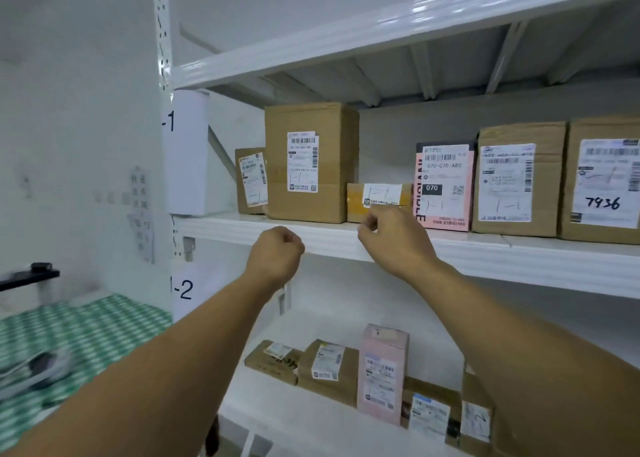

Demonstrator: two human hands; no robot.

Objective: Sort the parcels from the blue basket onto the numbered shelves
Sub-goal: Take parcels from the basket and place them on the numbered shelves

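Observation:
A small flat brown parcel [379, 202] with a white label lies on the upper shelf [311, 240] marked "-1" [169, 122], between a tall brown box [308, 162] and a pink parcel [445, 186]. My right hand [393, 236] is at its front lower edge with curled fingers. Whether they pinch the parcel is not visible. My left hand [277, 252] is a fist in front of the shelf lip and holds nothing. The blue basket is out of view.
More brown boxes [519, 179] stand to the right on the same shelf. The lower shelf, marked "-2" [183, 288], holds several parcels, one a pink box [382, 373]. At the left are a green checked surface [69, 335] and a white wall.

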